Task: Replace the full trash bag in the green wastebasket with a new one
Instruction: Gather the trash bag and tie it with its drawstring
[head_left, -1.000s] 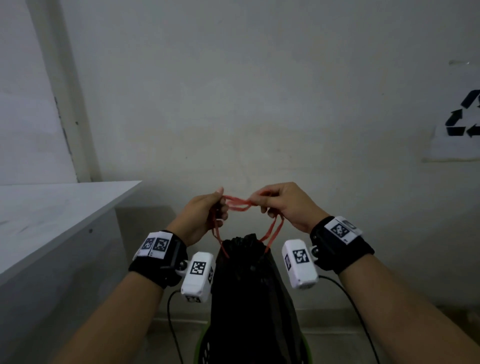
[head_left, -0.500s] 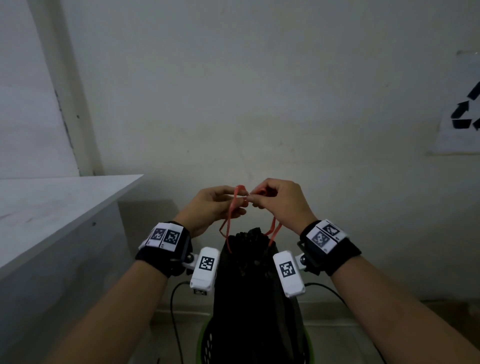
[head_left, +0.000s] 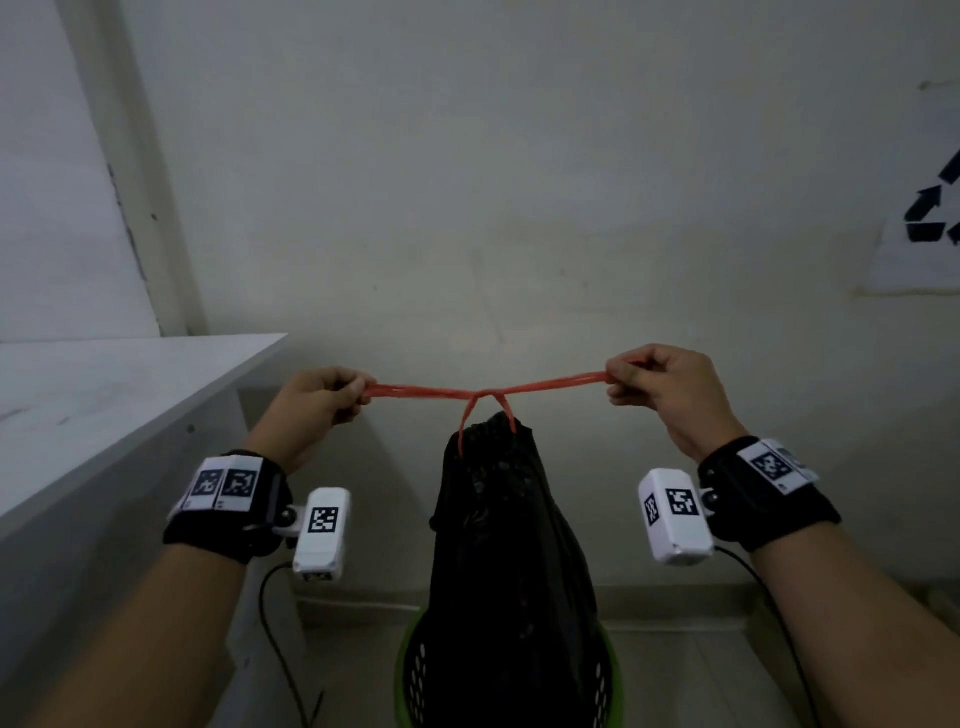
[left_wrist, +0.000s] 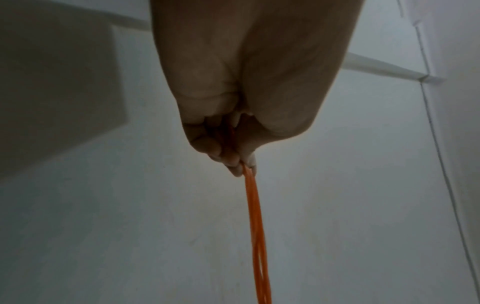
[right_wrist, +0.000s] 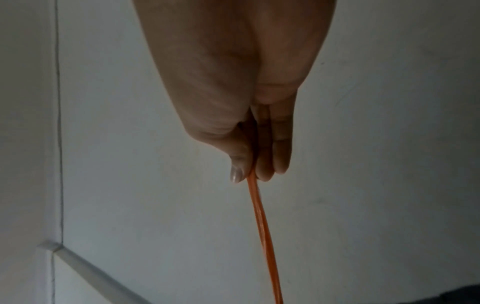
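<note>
With the black bag (head_left: 511, 545) standing in the green bin (head_left: 408, 675), the left hand (head_left: 311, 410) and right hand (head_left: 662, 387) each pinch one end of the red ties (head_left: 483, 389), so pulling evenly outward should cinch the knot without tearing.
</note>
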